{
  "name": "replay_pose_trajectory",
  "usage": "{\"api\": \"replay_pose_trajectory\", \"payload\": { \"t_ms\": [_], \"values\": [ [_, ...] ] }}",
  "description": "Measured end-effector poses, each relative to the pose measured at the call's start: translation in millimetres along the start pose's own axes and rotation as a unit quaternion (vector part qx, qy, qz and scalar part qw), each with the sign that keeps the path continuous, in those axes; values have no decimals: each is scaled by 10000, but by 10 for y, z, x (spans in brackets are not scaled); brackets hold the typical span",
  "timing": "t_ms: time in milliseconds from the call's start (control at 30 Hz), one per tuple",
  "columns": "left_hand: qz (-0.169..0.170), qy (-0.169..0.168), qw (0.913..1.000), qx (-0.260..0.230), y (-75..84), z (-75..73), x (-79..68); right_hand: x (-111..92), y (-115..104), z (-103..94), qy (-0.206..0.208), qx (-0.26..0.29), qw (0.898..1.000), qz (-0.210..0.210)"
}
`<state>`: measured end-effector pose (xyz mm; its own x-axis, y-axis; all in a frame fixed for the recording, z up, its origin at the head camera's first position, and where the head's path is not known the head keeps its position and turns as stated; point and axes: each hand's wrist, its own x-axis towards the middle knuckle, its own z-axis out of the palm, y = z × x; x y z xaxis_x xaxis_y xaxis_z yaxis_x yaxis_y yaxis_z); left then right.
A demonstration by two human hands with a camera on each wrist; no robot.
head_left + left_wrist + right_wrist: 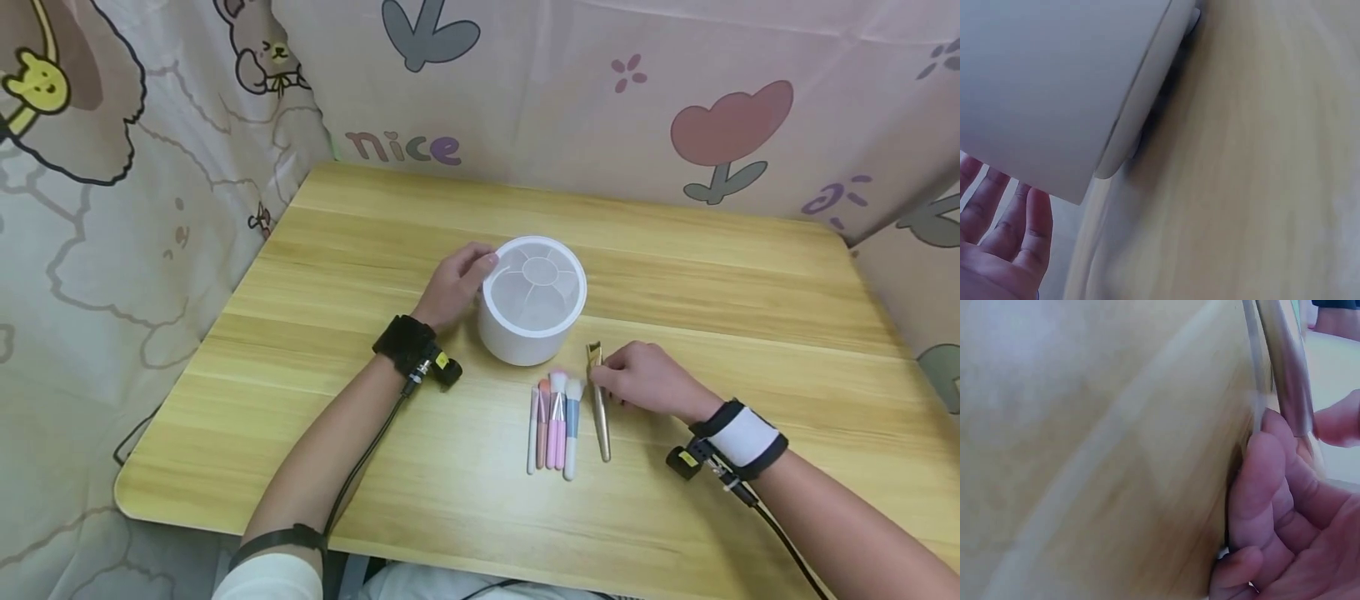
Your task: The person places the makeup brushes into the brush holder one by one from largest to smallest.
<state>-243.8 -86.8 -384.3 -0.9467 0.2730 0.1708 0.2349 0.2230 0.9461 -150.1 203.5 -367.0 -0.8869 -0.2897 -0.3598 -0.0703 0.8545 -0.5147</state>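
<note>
A round white organizer (528,337) with divided sections around a central ring stands on the table. My left hand (452,287) rests against its left side, thumb near the rim. In the left wrist view, the fingers (1004,215) lie mostly straight along the organizer's wall (1054,94). To the right, my right hand (648,379) pinches a slim gold makeup brush (600,417) near its upper end. Thumb and fingertips meet the gold handle (1291,381) in the right wrist view, the other fingers curled at the tabletop. Whether the brush is lifted, I cannot tell.
Several makeup brushes (557,433) with white, pink and blue handles lie side by side in front of the organizer, left of the gold one. The wooden table (360,250) meets printed curtains (562,108) at its back and left. Cables run along both forearms.
</note>
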Motion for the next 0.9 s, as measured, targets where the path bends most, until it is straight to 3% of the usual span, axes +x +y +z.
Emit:
{"api": "replay_pose_trajectory", "payload": {
  "t_ms": [367,567,900],
  "values": [
    [57,107,9999,51,-29,-1,-4,-1,76,-12,254,1073,9938,124],
    [72,124,9999,53,-44,4,9,-20,144,-49,632,1108,9917,-142],
    [41,89,9999,-48,-8,14,-9,-28,196,-115,737,2356,9680,-449]
  ]
}}
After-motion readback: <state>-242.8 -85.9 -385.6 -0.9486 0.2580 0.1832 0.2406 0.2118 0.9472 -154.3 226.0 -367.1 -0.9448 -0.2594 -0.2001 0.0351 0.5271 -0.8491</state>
